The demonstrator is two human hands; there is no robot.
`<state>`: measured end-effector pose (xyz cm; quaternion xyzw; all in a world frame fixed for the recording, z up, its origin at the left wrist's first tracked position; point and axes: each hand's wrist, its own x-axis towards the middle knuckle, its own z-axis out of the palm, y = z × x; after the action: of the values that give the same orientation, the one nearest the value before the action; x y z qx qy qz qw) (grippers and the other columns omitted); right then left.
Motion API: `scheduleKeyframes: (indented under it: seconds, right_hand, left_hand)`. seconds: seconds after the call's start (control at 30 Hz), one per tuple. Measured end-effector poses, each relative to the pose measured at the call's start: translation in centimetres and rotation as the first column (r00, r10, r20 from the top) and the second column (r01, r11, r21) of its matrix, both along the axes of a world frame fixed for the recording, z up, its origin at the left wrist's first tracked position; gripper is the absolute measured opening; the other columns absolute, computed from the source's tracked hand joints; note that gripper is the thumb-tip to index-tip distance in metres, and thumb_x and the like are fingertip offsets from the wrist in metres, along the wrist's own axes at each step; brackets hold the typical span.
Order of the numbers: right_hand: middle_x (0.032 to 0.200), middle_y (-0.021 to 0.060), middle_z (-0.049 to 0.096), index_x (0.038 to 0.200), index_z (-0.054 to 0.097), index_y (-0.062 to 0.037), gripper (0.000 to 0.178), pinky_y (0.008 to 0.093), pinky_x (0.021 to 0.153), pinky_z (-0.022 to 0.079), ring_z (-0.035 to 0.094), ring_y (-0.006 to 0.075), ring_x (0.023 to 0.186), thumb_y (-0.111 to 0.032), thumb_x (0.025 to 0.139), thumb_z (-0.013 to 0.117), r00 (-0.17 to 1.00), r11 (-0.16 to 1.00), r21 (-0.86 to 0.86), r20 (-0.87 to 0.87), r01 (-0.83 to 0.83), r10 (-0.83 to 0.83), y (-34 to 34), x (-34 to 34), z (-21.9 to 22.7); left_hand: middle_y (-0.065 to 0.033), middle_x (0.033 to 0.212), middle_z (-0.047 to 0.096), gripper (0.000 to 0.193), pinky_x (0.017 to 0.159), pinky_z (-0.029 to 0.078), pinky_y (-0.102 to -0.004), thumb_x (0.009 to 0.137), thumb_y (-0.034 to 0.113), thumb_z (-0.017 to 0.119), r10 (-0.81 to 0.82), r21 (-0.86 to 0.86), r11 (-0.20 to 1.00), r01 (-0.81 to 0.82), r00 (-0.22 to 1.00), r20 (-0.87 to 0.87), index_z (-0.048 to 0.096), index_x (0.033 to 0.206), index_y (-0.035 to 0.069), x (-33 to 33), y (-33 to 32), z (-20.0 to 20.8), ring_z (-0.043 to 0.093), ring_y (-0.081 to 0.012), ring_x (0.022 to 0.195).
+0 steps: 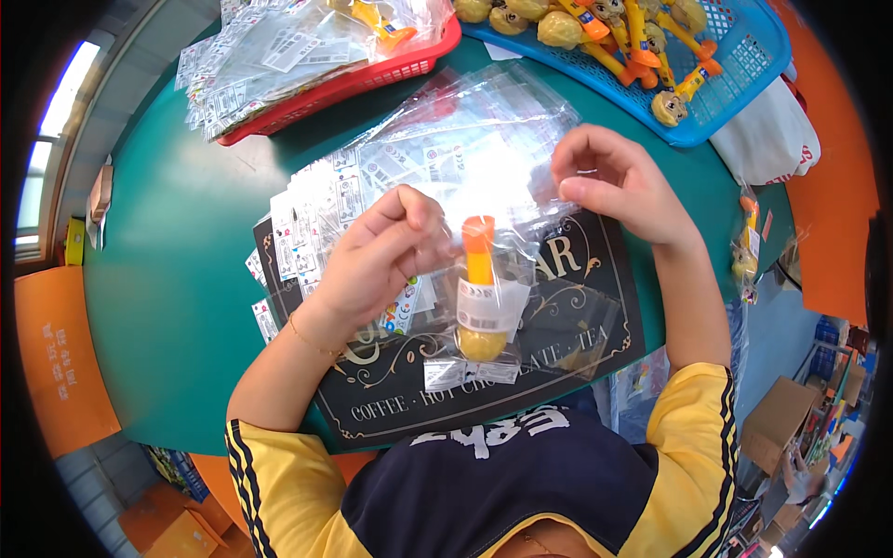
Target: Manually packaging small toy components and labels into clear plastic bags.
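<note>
A clear plastic bag [523, 270] lies in front of me with a toy inside. The toy has an orange end, a yellow stem [479, 268] and a round golden head [481, 345], which points toward me. A white printed label [490, 307] wraps its middle. Beside the bag's far end, my left hand [386, 251] is closed, thumb and fingers pinching the bag's film. My right hand [619, 181] is curled, with thumb and index fingertip close together by the film's right side. What its fingertips hold is too thin and glary to make out.
Beneath the bag is a black printed mat [400, 400] on a green table [167, 307]. Flat clear bags [409, 153] are piled behind my hands. A red basket [344, 98] holds more bags; a blue basket [693, 135] holds several similar toys. Another bagged toy [747, 246] lies right.
</note>
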<state>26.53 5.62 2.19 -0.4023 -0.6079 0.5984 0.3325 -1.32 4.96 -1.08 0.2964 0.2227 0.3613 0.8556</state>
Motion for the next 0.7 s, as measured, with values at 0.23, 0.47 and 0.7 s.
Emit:
scheduleKeyframes:
  seconds: [0.23,0.47,0.7]
  right_hand:
    - [0.095,0.0033,0.061,0.11,0.045,-0.0042,0.045,0.0191,0.071,0.046,0.058,0.0062,0.084,-0.001,0.074,0.072,0.976,0.905,-0.38,-0.17,-0.19,0.133,-1.9,-3.7,0.0]
    - [0.094,0.0046,0.063,0.107,0.044,-0.0045,0.039,0.0192,0.069,0.047,0.059,0.0064,0.082,-0.001,0.077,0.068,0.959,0.882,-0.432,-0.276,-0.187,0.068,-1.2,-3.2,-1.0]
    - [0.089,0.0047,0.063,0.107,0.044,-0.0062,0.038,0.0182,0.066,0.045,0.059,0.0065,0.08,-0.002,0.078,0.068,0.946,0.89,-0.42,-0.322,-0.177,0.036,-0.9,-2.9,-0.8]
  left_hand:
    - [0.0003,0.089,0.046,0.005,0.071,0.041,-0.0209,0.092,0.009,0.049,0.114,0.235,0.97,-0.067,0.975,-0.192,0.045,0.095,0.009,0.4,-1.4,0.8,0.048,-0.0065,0.079]
    - [-0.0016,0.096,0.048,0.027,0.067,0.047,-0.0237,0.09,0.007,0.051,0.142,0.129,0.985,-0.118,0.972,-0.188,0.039,0.115,0.009,1.0,-1.6,1.9,0.055,-0.0093,0.076]
    - [-0.0025,0.093,0.055,0.015,0.066,0.045,-0.022,0.087,0.005,0.056,-0.165,0.035,0.981,0.191,0.915,-0.367,0.052,0.101,0.004,0.2,-1.5,0.7,0.054,-0.0087,0.077]
